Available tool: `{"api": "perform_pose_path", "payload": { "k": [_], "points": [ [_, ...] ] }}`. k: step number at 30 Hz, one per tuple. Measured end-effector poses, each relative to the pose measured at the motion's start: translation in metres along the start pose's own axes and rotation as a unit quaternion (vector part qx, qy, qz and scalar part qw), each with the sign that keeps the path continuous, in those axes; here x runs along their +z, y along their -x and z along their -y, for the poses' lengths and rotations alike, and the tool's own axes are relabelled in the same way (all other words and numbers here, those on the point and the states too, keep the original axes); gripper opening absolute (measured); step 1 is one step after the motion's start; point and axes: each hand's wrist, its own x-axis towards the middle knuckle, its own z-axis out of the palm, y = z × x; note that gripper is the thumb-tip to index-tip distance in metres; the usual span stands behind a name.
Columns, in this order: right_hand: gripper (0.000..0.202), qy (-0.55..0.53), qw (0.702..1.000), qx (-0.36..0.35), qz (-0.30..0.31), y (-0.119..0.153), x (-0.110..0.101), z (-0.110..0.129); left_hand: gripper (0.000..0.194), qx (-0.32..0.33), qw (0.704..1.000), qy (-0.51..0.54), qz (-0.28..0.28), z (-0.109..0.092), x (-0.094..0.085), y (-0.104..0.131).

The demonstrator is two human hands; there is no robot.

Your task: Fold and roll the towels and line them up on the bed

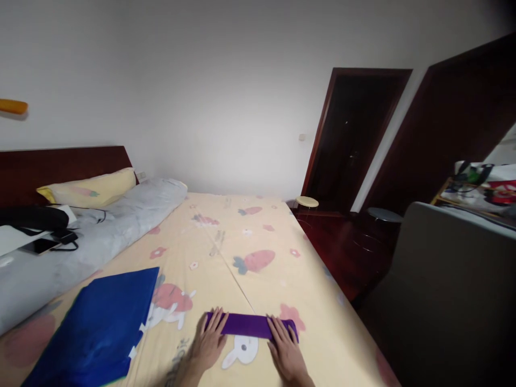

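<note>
- Head view: plain white wall (221,97) fills the back.
- Large bed with pale-yellow sheet (266,290), printed with carrots, flowers, white rabbits; takes up the middle.
- Dark-brown wooden door (363,134) in reddish-brown frame, back right.
- Smooth dark-grey upright panel (455,290), rounded corner, near right, beside bed.
- Long pale-grey rolled bedding (121,236) along left side of bed; dark-red wooden headboard (60,164) behind it.
- Flat glossy dark-blue sheet-like item (100,317) on bed, left of the hands, well apart from them; exact material unclear.
- Yellow carrot-print fabric pillow (88,188) against headboard.
- Round pale-yellow-topped stool (307,202) past bed's far right corner; round grey-topped stool (385,215) further right.
- Flat purple fabric-like strip (245,325) lies crosswise on near part of bed, just above a rabbit print's face.
- Left hand (212,339): palm down, fingers extended, slightly spread, laid over strip's left end.
- Right hand (286,349): same flat pose, fingers over strip near its right end. Neither hand grips.
- Black flat phone (42,246) on grey bedding.
</note>
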Motion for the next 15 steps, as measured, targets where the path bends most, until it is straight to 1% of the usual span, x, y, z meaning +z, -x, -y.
{"api": "perform_pose_path", "payload": {
  "k": [2, 4, 6, 9, 12, 15],
  "points": [
    [0.057, 0.011, 1.0, 0.028, -0.008, 0.007, -0.002, -0.019, 0.066, -0.023, 1.0, -0.009, 0.012, 0.014, -0.005, 0.007],
    [0.057, 0.016, 0.998, 0.064, -0.02, 0.012, 0.0, -0.031, 0.069, -0.052, 0.998, -0.012, 0.037, 0.021, -0.009, 0.008],
    [0.056, 0.009, 0.996, 0.087, -0.03, 0.013, 0.001, -0.037, 0.072, -0.071, 0.996, -0.01, 0.061, 0.021, -0.012, 0.007],
    [0.058, -0.013, 0.997, 0.073, -0.021, 0.011, -0.007, -0.038, 0.075, -0.084, 0.994, -0.009, 0.071, 0.017, -0.014, 0.003],
    [0.062, -0.051, 0.997, 0.066, 0.0, 0.004, -0.028, -0.031, 0.075, -0.097, 0.994, -0.021, 0.037, 0.01, -0.012, -0.001],
    [0.054, -0.088, 0.993, 0.076, -0.01, -0.008, -0.059, -0.021, 0.073, -0.102, 0.994, -0.026, 0.002, 0.004, -0.011, -0.008]
  ]
}}
